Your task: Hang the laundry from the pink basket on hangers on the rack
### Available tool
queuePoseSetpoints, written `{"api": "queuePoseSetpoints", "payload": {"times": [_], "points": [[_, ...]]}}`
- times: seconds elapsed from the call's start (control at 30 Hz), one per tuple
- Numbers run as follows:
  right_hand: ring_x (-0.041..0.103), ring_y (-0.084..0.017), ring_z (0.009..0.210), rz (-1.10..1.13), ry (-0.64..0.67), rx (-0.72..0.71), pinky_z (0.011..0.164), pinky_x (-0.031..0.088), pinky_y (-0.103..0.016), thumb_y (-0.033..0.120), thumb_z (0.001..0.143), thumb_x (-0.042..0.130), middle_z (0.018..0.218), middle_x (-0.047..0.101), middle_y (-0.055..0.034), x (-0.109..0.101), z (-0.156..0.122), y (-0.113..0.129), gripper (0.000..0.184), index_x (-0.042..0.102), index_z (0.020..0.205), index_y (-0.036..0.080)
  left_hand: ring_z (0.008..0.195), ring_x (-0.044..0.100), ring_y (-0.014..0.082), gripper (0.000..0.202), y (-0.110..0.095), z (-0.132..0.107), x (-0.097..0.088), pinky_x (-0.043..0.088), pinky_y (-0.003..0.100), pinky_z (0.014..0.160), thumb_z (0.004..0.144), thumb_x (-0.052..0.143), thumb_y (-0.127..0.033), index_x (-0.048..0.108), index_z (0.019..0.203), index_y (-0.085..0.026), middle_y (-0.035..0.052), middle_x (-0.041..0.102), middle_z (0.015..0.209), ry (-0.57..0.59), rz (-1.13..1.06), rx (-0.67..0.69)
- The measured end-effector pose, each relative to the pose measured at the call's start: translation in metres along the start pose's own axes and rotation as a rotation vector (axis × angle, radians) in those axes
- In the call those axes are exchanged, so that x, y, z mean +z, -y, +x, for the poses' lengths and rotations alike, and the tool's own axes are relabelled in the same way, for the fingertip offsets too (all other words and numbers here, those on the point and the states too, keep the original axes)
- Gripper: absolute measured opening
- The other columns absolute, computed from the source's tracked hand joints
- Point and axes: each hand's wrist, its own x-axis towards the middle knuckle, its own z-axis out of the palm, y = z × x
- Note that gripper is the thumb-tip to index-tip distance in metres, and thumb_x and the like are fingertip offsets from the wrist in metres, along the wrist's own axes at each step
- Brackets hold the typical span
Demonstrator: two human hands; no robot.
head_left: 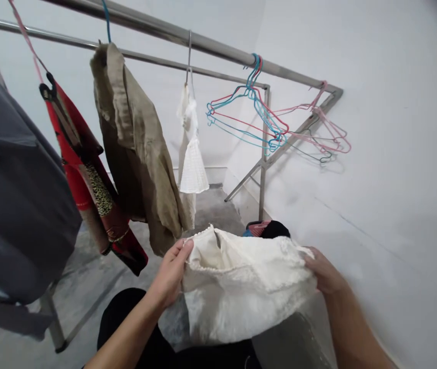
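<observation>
**A:** What's in hand?

**B:** A white lace top [245, 292], pinched at its edges by the left hand [170, 274] and right hand [324, 271], fingers [182, 253] closed on the cloth, held above the concrete floor [87, 292].

**A:** And the rack?

**B:** Four garments [136, 148] hang off the steel rail [187, 40], with a bunch of wire hangers [249, 120] further along. There's a dark bundle [275, 229] by the wall; can't tell if it's a basket.

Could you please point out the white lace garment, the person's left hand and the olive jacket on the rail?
White lace garment [241, 292]: head view, on its middle fabric.
Person's left hand [170, 271]: head view, on the back of the hand.
Olive jacket [137, 138]: head view, on its front panel.
</observation>
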Motion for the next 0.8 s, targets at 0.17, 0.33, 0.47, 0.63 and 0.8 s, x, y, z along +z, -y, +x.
{"api": "queuePoseSetpoints", "payload": {"times": [0.17,0.33,0.47,0.63,0.8], "points": [[0.065,-0.026,0.081,-0.457,0.202,-0.148,0.075,0.049,-0.036,0.055,0.077,0.059,0.083,0.072,-0.0085,-0.021,0.038,0.044,0.042,0.073,0.077,0.015,0.053,0.042,0.0080,0.040,-0.026,-0.040,0.013,0.035,0.018,0.051,0.073,0.073,-0.056,0.062,0.073,-0.018,-0.0016,0.054,0.061,0.309,0.100,-0.048],[0.062,-0.020,0.081,-0.575,-0.520,-0.555,0.078,0.046,-0.032,0.038,0.083,0.054,0.090,0.071,-0.0086,-0.029,0.097,0.131,0.031,0.072,0.096,0.015,0.057,0.040,0.0098,0.048,-0.019,-0.050,0.029,0.033,0.021,0.054,0.076,0.065,-0.063,0.060,0.069,-0.016,-0.0005,0.049,0.061,0.438,0.290,0.022],[0.058,-0.023,0.090,-0.763,-0.800,-0.744,0.088,0.044,-0.037,0.027,0.087,0.053,0.092,0.067,-0.0095,-0.028,0.152,0.202,0.022,0.069,0.098,0.016,0.061,0.040,0.0108,0.050,-0.007,-0.044,0.031,0.034,0.021,0.056,0.080,0.059,-0.064,0.057,0.071,-0.016,-0.0002,0.048,0.064,0.446,0.364,0.073],[0.049,-0.033,0.112,-1.035,-0.894,-0.607,0.091,0.040,-0.045,0.026,0.089,0.055,0.117,0.058,-0.0209,-0.022,0.200,0.246,0.027,0.061,0.110,0.010,0.062,0.039,0.0101,0.048,0.001,-0.038,0.020,0.034,0.021,0.058,0.083,0.056,-0.062,0.053,0.072,-0.016,-0.0014,0.045,0.066,0.428,0.340,0.098],[0.053,-0.032,0.107,-1.202,-0.843,-0.445,0.085,0.040,-0.041,0.010,0.092,0.036,0.113,0.061,-0.0236,-0.024,0.213,0.250,0.031,0.061,0.110,0.005,0.064,0.042,0.0111,0.049,0.002,-0.034,0.009,0.036,0.023,0.060,0.083,0.055,-0.064,0.053,0.072,-0.016,-0.0003,0.047,0.067,0.395,0.322,0.096]]}}
